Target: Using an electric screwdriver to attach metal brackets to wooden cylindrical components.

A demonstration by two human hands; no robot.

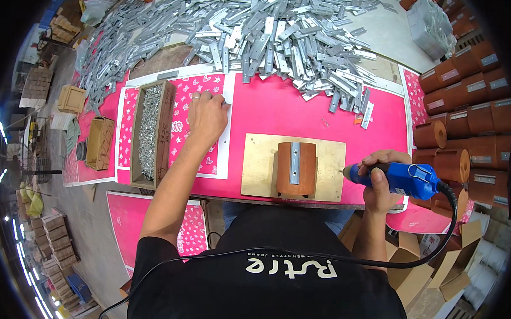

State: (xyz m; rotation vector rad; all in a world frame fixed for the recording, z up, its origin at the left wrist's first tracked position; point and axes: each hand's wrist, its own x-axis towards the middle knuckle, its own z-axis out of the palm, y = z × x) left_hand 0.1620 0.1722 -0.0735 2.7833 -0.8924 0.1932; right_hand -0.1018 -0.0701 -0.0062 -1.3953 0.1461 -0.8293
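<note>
Hazard: the brown block [307, 168], on the tan board [261, 165] atop the pink worktop [375, 124], might rock if pressed while unsteadied, its top being rounded; the black cable [451, 222], draped across the shirt [217, 282], might snag; right hand [380, 185]: grip wrapped round blue power driver [401, 177]; left hand [206, 119]: grip part-curled, contents cannot be told; block: smooth, reddish-brown, grey metal strip [295, 163] lengthwise on top.
</note>
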